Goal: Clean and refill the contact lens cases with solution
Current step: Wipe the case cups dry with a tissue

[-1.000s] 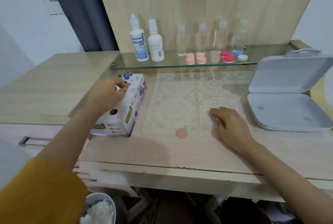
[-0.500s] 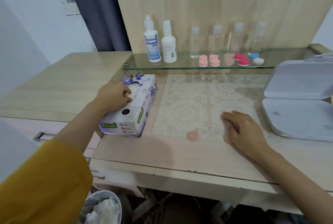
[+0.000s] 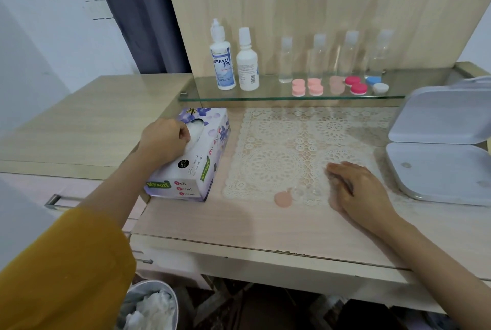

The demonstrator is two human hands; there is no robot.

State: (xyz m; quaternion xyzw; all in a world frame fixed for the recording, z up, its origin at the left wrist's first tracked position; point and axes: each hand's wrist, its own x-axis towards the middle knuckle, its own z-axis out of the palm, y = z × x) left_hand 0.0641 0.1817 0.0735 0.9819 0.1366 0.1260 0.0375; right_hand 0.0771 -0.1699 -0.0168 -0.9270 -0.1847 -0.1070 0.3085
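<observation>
Mustard-yellow sleeve [image 3: 58, 263] filled the lower L corner, w/ a bin [image 3: 159, 285] of crumpled white paper below the desk edge just beside it. L hand [image 3: 166, 141] sat on top of the tissue box [image 3: 196, 170], fingers curled in tight, thumb & fingertips pinching the white tissue [image 3: 196, 131] at the slot; the hand hid part of that slot. The box lay at the L end of the desk [image 3: 239, 226], just beside the lace mat [image 3: 273, 154], so it stood btwn that hand and the work area.

Up behind, on the glass shelf [image 3: 265, 95]: Dream Eye solution bottle [image 3: 222, 64] upright, plain white bottle [image 3: 247, 64] just to its R, then four small clear bottles [image 3: 317, 58] in a row. In front of those sat a line of capped lens cases [image 3: 315, 87]: pink, pale pink, magenta, blue & white.

Down at the mat's near edge, the clear lens case [image 3: 305, 192] was hard to pick out against the lace. A pink cap [image 3: 283, 199] lay flat just L of it, partly on bare desk. R hand [image 3: 356, 191] rested palm down just R of the case, fingers straight & together, gripping nothing; couldn't tell whether the fingertips touched the case. Far R, a white hinged box [image 3: 438, 170] stood open, lid tilted back, apart from the hand.
</observation>
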